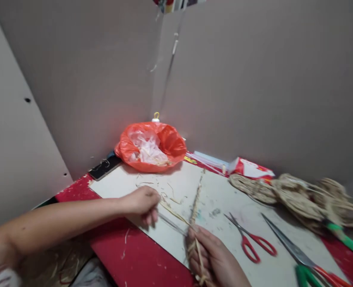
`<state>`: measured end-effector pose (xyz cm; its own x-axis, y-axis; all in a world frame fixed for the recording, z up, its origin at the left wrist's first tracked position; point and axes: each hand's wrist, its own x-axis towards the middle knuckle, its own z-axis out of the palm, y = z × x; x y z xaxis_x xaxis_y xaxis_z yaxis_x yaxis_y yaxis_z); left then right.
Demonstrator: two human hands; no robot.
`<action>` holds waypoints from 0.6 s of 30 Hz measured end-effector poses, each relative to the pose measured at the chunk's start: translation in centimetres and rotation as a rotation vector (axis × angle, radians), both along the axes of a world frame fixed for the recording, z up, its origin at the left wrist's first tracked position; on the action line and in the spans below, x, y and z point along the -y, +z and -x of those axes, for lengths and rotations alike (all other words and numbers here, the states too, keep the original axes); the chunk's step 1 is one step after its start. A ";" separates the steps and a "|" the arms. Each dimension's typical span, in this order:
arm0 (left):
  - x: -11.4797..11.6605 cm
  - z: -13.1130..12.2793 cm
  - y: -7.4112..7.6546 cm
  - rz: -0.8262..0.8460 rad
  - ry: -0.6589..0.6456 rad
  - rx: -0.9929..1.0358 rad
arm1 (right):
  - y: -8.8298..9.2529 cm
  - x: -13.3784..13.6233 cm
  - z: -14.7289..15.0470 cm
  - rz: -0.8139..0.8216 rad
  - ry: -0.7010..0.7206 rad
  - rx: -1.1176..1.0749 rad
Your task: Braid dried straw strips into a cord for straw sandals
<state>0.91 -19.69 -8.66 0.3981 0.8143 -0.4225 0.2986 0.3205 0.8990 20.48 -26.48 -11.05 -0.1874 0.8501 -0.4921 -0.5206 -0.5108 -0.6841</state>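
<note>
The left hand (142,203) is curling shut around thin straw strands (173,211), pulling them out to the left over the white board (224,199). The right hand (216,261) is closing on the near end of a straw braid (196,203), which is lying across the board and running away toward the wall. Red scissors (249,239) are lying open just right of the braid, green-handled scissors (298,259) farther right. An orange bag (164,143) is sitting in the corner, a straw bundle (298,197) at right. The red packet (251,167) is carrying print too blurred for reading.
</note>
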 end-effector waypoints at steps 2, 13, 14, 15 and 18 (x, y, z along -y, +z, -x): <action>-0.5 2.2 0.5 -0.064 0.065 -0.023 | 0.2 0.0 0.1 -0.002 -0.021 -0.041; -1.9 4.3 3.6 -0.654 -0.017 -0.403 | 0.5 -0.2 0.1 -0.020 0.002 -0.095; -2.1 3.8 3.3 -0.748 -0.081 -0.459 | 0.8 -0.1 0.2 -0.034 -0.032 -0.101; -2.2 3.3 2.9 -0.832 -0.162 -0.515 | 1.1 0.0 0.2 -0.047 -0.064 -0.106; -3.0 2.6 1.7 -0.949 -0.422 -0.624 | 1.7 0.0 0.2 -0.060 -0.120 -0.096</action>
<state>-1.73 -16.74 -6.96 0.6476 0.7598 0.0579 0.6868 -0.6149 0.3875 20.24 -26.53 -9.34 -0.1264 0.8966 -0.4244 -0.6403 -0.4005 -0.6554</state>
